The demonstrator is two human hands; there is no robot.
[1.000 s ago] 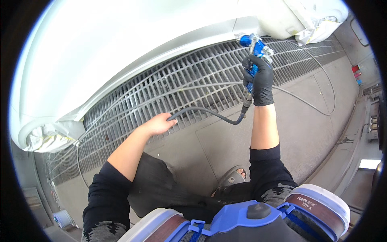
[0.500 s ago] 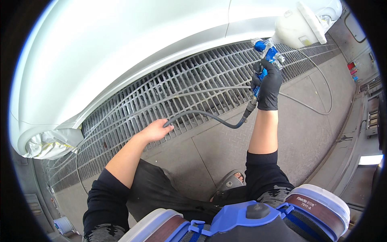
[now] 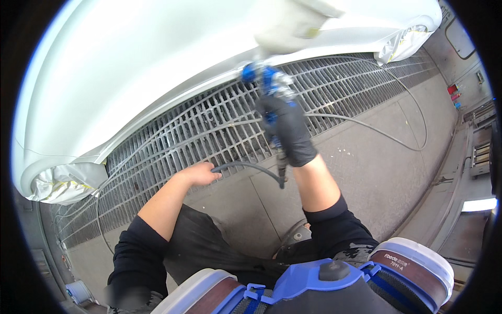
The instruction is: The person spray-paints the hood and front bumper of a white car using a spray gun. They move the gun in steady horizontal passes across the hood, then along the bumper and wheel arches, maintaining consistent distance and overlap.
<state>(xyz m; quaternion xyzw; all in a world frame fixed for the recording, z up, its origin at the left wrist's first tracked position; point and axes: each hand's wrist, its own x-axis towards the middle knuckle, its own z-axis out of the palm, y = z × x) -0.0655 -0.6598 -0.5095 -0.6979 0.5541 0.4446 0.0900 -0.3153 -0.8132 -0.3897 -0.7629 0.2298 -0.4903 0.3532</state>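
Note:
In a black glove, my right hand is wrapped round the grip of a blue and silver spray gun, blurred by motion. A whitish paint cup sits on top of the gun, tilted, in front of the car side. My bare left hand is closed on a grey air hose, which runs in a curve to the bottom of the gun's handle. Beyond both hands stretches the pale, glossy car body; its lower edge lies just past the gun's front.
A metal floor grating runs along the car, with more hose looping over it. Masking sheets cover the left wheel and right wheel. A respirator fills the lower edge. A spool lies at lower left.
My right hand has swept the spray gun leftward along the car, uncovering the masked right wheel. My left hand stays nearly in place on the hose, whose curve has shortened.

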